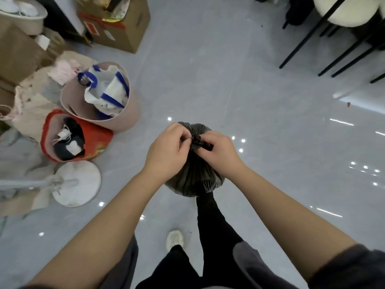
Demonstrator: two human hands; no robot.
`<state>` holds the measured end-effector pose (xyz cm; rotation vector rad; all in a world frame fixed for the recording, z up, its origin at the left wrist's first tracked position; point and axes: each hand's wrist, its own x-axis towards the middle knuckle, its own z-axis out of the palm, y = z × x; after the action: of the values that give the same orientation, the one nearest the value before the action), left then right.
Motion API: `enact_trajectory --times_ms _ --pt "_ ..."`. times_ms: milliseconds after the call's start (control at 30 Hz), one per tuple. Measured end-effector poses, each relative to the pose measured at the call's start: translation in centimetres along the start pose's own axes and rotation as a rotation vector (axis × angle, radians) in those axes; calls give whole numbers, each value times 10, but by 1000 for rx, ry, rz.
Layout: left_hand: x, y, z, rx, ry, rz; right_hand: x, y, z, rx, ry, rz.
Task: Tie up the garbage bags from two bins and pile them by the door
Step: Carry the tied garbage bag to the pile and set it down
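Both hands, left hand (168, 151) and right hand (218, 152), grip clenched on upright black garbage bag's (191, 180) knotted neck (196, 141), upward-pointing.

Even, bright indoor light; pinpoint glare dots and streaks on glossy floor (208, 80) right of hands. Strong fisheye bending at edges. Slight softness overall, left clutter blurrier.

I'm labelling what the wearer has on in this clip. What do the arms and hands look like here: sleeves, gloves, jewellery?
Both hands are bare: the left hand and the right hand show no gloves, rings or watch. The forearms are uncovered, with dark grey sleeves pushed up near the elbows. No markings show on them.
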<state>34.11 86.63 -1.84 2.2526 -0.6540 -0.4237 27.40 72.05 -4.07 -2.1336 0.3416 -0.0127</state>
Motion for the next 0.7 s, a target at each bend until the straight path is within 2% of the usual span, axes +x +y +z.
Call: enact_trajectory --times_ms 300,700 --pt "178 47 3 -59 -17 -45 156 27 -99 -52 -27 41" --pt "402 58 -2 -35 -109 7 346 58 -165 20 78 139"
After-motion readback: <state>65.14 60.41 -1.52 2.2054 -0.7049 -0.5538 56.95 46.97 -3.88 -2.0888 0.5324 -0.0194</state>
